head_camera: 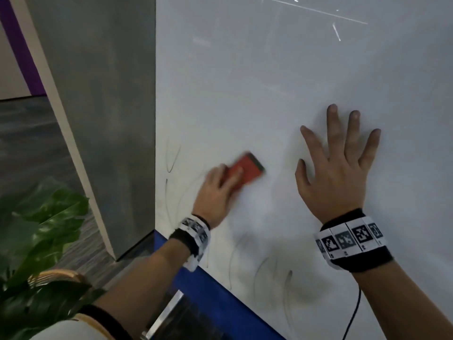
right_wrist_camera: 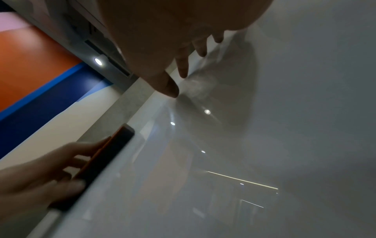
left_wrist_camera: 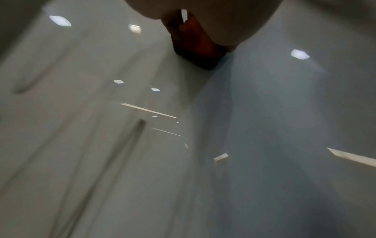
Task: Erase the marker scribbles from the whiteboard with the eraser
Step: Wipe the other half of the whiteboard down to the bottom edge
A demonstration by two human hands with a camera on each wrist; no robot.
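Partway: thin scribbles (head_camera: 171, 155) are remaining at the whiteboard (head_camera: 269, 69) left edge and bottom. I'm gripping the red eraser (head_camera: 246, 169) in my left hand (head_camera: 215, 192), rubbing mid-board; my right hand (head_camera: 338, 168) is pressing flat, fingers spread, on clean surface.

Grey concrete-look pillar (head_camera: 103, 106), standing left of the board. Green leafy plant (head_camera: 41, 231), lower left corner. Grey patterned floor (head_camera: 27, 143). Purple wall strip (head_camera: 19, 45), upper left. Blue panel (head_camera: 220, 298) under the board's lower edge. Black cable (head_camera: 353, 315), lower right.
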